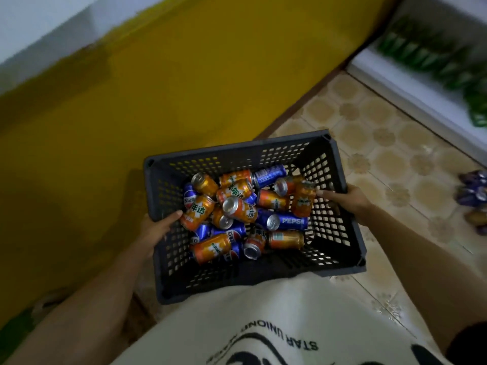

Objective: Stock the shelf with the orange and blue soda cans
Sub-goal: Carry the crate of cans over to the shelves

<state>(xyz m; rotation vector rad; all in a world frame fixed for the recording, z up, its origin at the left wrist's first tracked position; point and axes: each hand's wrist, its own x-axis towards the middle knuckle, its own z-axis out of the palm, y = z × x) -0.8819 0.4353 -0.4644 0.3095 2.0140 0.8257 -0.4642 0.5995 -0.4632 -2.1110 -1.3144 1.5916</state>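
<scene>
The crate (pixel 340 219) of soda cans (pixel 237 212) is gripped at both rims by the left hand (pixel 158 227) and right hand (pixel 347 200), fingers curled; set-down by the shelf (pixel 411 83) is likely required next.

Light was dim, soft, indoor. Can tops between left hand (pixel 158 227) and right hand (pixel 347 200) caught small bright glints. Shadow lay on yellow wall (pixel 131 101) beyond left hand. Green bottles (pixel 432 56) far past right hand were smeared by motion blur. Edges bent from wide lens; corners were soft.

Dark grey perforated crate (pixel 330 164); orange cans (pixel 210 247), blue cans (pixel 290 221).
</scene>
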